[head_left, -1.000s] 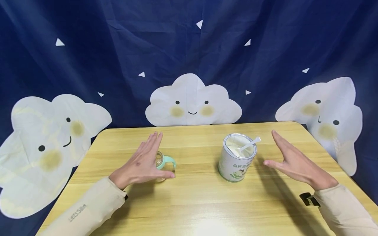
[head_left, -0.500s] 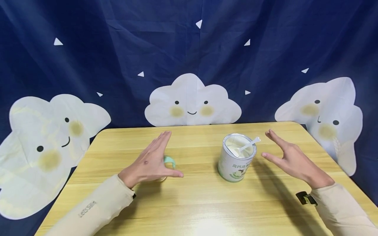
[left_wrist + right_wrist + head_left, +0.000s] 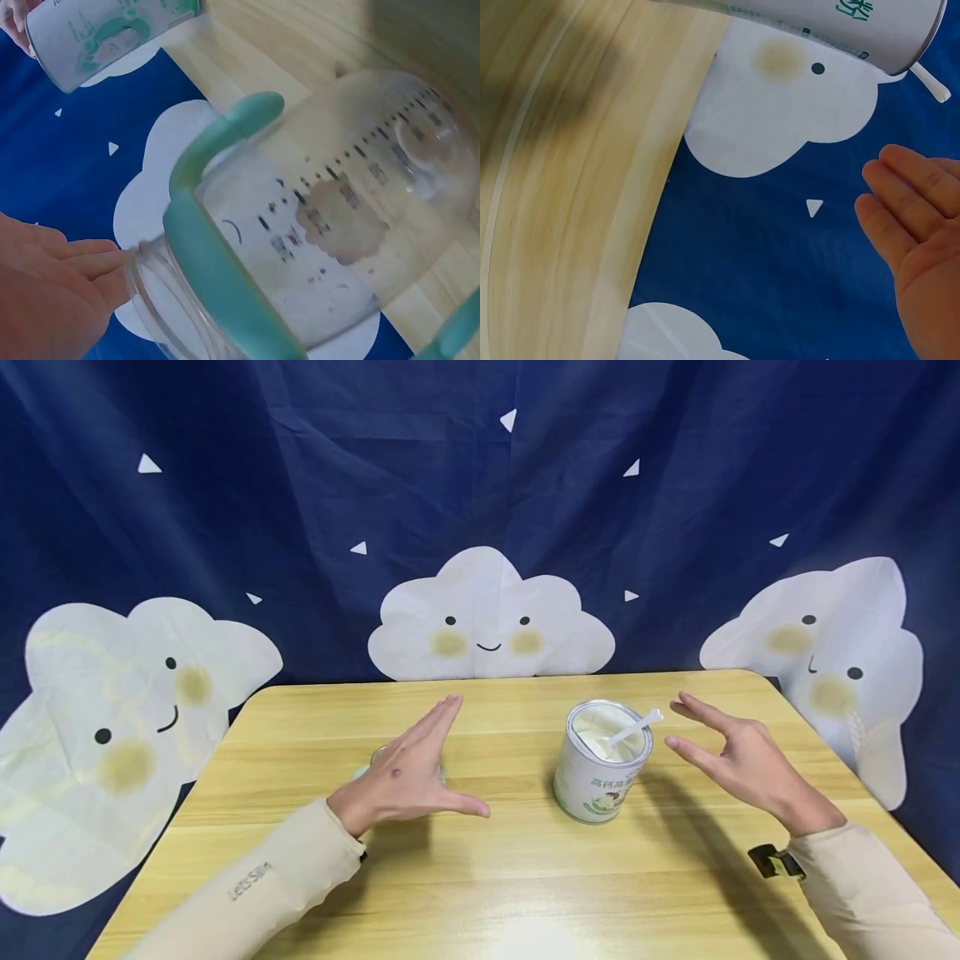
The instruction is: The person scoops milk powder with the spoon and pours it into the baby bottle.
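Zero things held: our left hand [image 3: 411, 775] by the bottle [image 3: 326, 217] and right hand [image 3: 750, 767] beside the can [image 3: 600, 781] on the tabletop [image 3: 510, 860], thumbs apart from fingers, so we'd best grip gently, clear of the spoon handle [image 3: 639, 724].

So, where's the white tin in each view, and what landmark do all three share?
Head: the white tin stands right of centre, left of the right hand.
Left wrist: white tin at top left, cut by the frame.
Right wrist: white tin at top right, also cut.
Shared landmark: the blue cloud backdrop.
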`<action>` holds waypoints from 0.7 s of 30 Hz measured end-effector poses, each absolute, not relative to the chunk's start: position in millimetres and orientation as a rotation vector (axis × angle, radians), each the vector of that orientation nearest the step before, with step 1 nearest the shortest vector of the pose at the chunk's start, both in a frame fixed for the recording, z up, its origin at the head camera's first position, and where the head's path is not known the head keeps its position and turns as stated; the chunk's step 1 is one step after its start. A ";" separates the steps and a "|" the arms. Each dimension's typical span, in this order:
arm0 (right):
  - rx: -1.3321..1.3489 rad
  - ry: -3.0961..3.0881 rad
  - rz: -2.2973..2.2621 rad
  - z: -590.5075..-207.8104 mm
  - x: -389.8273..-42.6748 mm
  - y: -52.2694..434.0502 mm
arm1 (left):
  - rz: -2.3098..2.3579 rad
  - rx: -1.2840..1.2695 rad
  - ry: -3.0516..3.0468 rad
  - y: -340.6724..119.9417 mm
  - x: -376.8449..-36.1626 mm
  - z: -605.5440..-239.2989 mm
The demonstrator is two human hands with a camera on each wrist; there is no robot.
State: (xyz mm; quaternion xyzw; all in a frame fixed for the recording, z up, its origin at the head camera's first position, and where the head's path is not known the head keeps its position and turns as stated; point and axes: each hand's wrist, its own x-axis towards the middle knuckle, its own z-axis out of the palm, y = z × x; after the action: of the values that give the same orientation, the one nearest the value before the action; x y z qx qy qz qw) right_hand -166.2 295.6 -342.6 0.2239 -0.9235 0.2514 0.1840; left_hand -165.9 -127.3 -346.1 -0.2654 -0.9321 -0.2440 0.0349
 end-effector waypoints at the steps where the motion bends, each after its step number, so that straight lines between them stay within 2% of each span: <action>1: 0.632 -2.595 0.713 -343.0 -166.6 295.4 | -0.752 -0.821 -2.868 -125.9 -165.9 -345.9; 21: 0.566 -2.514 0.859 -342.1 -172.3 292.3 | -0.909 -0.871 -2.914 -87.3 -164.5 -353.9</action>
State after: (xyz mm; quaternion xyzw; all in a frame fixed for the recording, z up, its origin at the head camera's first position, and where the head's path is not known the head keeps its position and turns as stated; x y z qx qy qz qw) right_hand -172.3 292.3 -342.1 0.2036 -0.9047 0.3091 0.2111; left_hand -164.5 -87.3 -353.9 -0.2745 -0.9178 -0.2864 -0.0162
